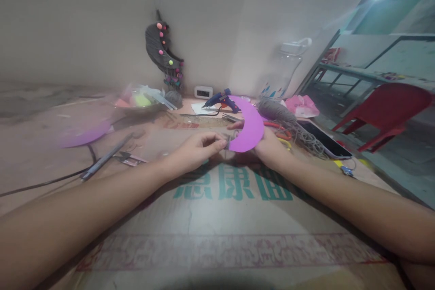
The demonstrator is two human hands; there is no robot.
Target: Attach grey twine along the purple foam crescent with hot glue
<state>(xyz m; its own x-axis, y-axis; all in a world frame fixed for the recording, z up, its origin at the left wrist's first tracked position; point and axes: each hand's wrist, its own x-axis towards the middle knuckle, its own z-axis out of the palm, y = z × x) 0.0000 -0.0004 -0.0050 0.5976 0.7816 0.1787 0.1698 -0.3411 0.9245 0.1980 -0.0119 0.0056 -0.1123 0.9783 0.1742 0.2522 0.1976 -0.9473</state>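
A purple crescent-shaped paper cutout point(253, 122) is held up over the cardboard. My right hand point(270, 147) grips it from behind along its outer right curve, partly hidden by it; some fingertips show through the inner curve. My left hand point(209, 145) is closed in a pinch at the crescent's lower left tip, where a bit of grey yarn point(228, 139) shows against the purple. Behind the crescent's right side lies a skein of grey yarn point(277, 111) with loose strands trailing to the right.
A blue glue gun point(219, 99) stands behind the hands, near a small white clock point(204, 92). Scissors point(278, 129), a phone point(324, 140) and a bottle point(282, 70) are right. A bowl point(136, 104) and a pen-like stick point(107, 156) lie left. A decorated grey moon point(163, 47) hangs behind.
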